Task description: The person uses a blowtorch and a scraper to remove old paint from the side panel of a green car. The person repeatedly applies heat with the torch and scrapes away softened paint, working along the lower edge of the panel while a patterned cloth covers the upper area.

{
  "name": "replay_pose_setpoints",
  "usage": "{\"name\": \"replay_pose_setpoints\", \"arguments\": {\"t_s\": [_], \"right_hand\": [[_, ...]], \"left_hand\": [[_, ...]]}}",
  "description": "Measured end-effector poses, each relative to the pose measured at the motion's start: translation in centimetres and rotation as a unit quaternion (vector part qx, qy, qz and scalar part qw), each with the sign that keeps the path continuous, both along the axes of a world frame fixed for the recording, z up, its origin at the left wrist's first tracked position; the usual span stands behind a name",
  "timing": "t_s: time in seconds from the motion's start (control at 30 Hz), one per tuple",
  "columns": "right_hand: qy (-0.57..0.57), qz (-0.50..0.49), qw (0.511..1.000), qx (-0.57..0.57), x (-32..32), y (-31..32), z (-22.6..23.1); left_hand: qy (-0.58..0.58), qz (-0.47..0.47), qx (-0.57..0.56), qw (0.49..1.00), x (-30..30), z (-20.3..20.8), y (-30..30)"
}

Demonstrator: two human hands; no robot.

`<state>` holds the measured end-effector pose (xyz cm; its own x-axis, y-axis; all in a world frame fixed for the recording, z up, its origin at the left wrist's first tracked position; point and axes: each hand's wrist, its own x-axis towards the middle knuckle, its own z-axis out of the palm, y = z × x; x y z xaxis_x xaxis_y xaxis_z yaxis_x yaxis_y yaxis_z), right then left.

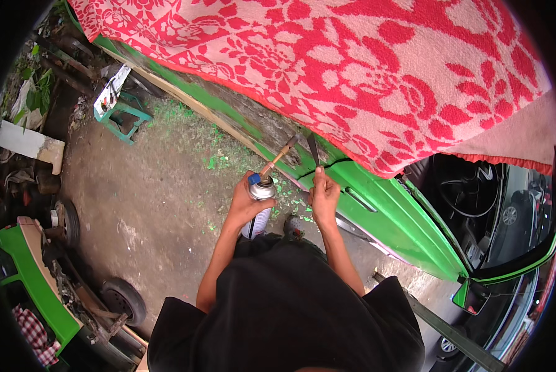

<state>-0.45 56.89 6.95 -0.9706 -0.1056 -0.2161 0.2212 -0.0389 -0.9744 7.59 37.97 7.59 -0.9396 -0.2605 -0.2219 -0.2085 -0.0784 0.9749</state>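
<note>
Where bare, canister (259,219) domed, shiny metal

Ahead of me a red and pink floral blanket (377,68) drapes in folds. Beyond the concrete ground (154,180) to my left, a teal stool (118,110) meets a white sheet (112,93) bearing small dark items. Farther out I see leafy plants (39,99) and a pale panel (27,141). Lower left, two loose-looking wheels, one upper (71,223) and one lower (124,300), sit near another green vehicle body (48,291), with red checked cloth (31,328) inside. A long metal bar (454,338) slants at my lower right.
</note>
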Motion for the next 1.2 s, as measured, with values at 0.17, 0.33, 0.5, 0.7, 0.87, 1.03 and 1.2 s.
{"name": "replay_pose_setpoints", "arguments": {"t_s": [0.17,0.33,0.5,0.7,0.87,1.03,1.2], "right_hand": [[-0.064,-0.063,0.996,-0.014,0.4,0.6,0.0],[0.001,-0.040,0.999,-0.001,0.6,0.1,-0.1],[-0.034,-0.051,0.998,-0.020,1.5,1.1,0.3],[-0.089,-0.074,0.992,-0.059,0.7,1.1,0.1],[-0.039,-0.056,0.995,-0.069,1.2,2.0,-0.2],[-0.079,-0.088,0.991,-0.069,0.1,1.0,-0.1],[-0.027,-0.023,0.999,-0.026,0.0,-0.1,0.5]], "left_hand": [[0.027,-0.013,-0.078,0.997,0.6,-0.4,-0.4],[0.027,-0.032,-0.080,0.996,0.8,-0.6,-0.3],[0.025,-0.032,-0.032,0.999,0.8,-1.0,0.0],[0.021,-0.049,-0.039,0.998,0.7,-1.4,0.4],[-0.021,-0.029,0.012,0.999,0.4,-0.8,0.9],[-0.004,-0.037,0.014,0.999,0.4,-0.1,0.6],[-0.010,-0.032,-0.022,0.999,1.3,-0.3,0.4]]}}
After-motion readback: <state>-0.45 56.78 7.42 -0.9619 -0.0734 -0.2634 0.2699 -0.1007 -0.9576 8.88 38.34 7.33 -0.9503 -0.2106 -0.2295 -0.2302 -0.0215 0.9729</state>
